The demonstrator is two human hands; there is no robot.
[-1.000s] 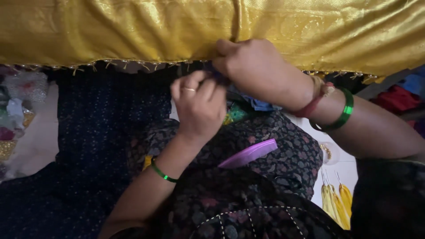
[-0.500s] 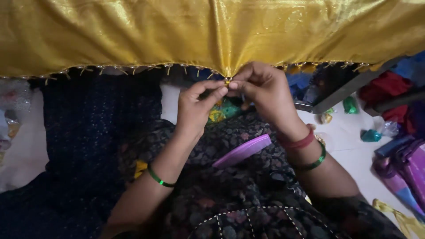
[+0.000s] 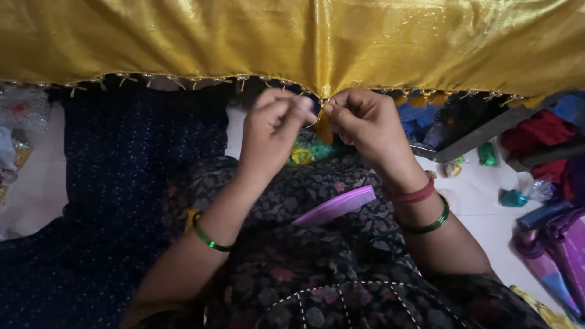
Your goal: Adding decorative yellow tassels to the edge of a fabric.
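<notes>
The shiny gold fabric (image 3: 292,42) hangs taut across the top of the view, and both hands meet at its fringed lower edge: the left hand (image 3: 274,125) and right hand (image 3: 365,125) each pinch the hem at one gathered point, presumably to steady it for fine tassel work. A flat purple plastic piece (image 3: 335,206) rests on the lap. Compared with half a second ago, the hands remain on the same spot.

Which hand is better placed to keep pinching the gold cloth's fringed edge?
Right, probably: the right hand already pinches the gold cloth at its hem, while the left hand sits just beside it.
</notes>
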